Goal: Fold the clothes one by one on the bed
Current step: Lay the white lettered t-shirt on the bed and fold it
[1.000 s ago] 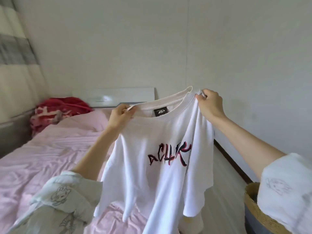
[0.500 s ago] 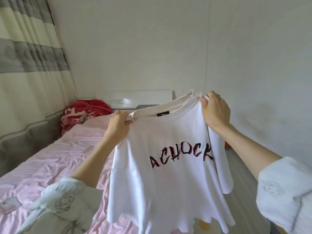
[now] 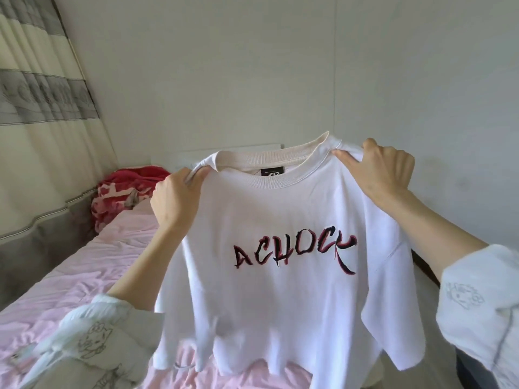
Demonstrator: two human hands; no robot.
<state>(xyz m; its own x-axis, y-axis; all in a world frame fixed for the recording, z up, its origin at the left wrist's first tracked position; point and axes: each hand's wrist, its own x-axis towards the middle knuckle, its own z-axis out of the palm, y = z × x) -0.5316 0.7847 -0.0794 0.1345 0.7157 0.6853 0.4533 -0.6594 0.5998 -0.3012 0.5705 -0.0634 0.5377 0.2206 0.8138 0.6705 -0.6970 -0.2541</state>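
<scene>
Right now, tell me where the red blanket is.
The red blanket is bunched at the bed's far end on the left, beside the curtain, just beyond the left hand.

You have one white T-shirt [image 3: 280, 290] at centre frame, bearing one line of printed lettering [image 3: 295, 252] and one black neck label [image 3: 271, 173]. Two hands are counted: left hand [image 3: 175, 199] at 9 o'clock of the collar, right hand [image 3: 386, 172] at 2 o'clock. One pink bed [image 3: 84, 265] at 8 o'clock. One red blanket [image 3: 123, 189] at 10 o'clock. One curtain [image 3: 39, 108] at 10 o'clock.
</scene>
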